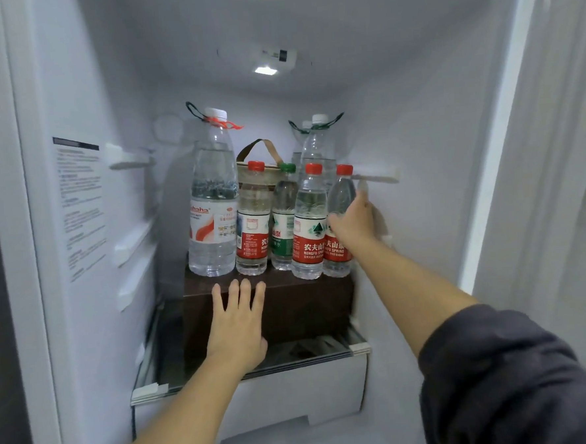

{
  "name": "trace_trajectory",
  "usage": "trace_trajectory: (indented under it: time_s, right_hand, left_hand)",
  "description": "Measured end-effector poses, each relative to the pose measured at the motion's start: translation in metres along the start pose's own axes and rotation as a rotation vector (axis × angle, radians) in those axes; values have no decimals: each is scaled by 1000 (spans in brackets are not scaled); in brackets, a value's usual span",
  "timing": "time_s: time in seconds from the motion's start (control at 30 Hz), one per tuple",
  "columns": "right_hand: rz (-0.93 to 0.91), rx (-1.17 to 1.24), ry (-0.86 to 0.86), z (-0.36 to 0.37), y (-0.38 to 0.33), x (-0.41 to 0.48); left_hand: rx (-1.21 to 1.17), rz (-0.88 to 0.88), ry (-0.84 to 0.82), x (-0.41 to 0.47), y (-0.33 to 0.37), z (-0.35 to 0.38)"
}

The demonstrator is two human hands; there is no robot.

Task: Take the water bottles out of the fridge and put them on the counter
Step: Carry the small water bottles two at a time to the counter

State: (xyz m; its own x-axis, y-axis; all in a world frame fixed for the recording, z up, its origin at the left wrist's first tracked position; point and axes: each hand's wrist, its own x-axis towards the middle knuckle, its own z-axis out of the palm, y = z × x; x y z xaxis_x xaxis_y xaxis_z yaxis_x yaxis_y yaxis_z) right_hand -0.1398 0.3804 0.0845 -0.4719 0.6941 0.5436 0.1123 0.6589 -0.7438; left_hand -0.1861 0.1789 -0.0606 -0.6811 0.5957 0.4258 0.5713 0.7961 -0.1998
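Several water bottles stand on a dark brown box [300, 307] inside the open fridge. At the left is a tall white-capped bottle [213, 199] with an orange tie. Beside it stand a red-capped bottle [252, 221], a green-capped bottle [284, 215], another red-capped bottle [309, 224] and the rightmost red-capped bottle [339, 202]. Another tall bottle [317, 144] stands behind them. My right hand [353, 223] grips the rightmost red-capped bottle at its label. My left hand [237, 323] rests flat on the box's front, fingers straight.
A brown-handled bag [258, 155] stands behind the small bottles. A glass shelf [150, 385] carries the box, with a white drawer [289, 400] below. The fridge walls [90, 234] close in left and right, with shelf rails sticking out. The door [556, 171] stands open at right.
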Motion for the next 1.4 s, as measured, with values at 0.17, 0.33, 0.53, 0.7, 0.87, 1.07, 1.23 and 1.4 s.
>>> trace_trajectory:
  time_s: [0.17,0.33,0.53,0.7,0.87,1.07,1.23,1.4]
  right_hand:
    - [81,89,-35,-1,-6,14]
    - [92,63,-33,-7,-7,12]
    - [70,-12,-43,-23,-2,1]
    - [89,-75,-145,-37,1,-1]
    - [85,-126,-143,-35,3,-1]
    - [69,-104,-137,-30,8,0]
    - [59,-85,-126,-29,13,-1]
    - [50,-76,-126,-29,14,1]
  left_hand:
    - [-5,-2,-6,2,-1,0]
    - [15,1,-21,3,-2,-2]
    - [1,4,-13,3,-4,-3]
    - [-111,-53,35,4,4,-10]
    - [-537,-198,128,36,18,-28]
    - [-1169,-235,77,93,41,-47]
    - [-1157,-283,48,116,57,-43]
    - [-1058,-351,90,122,66,-48]
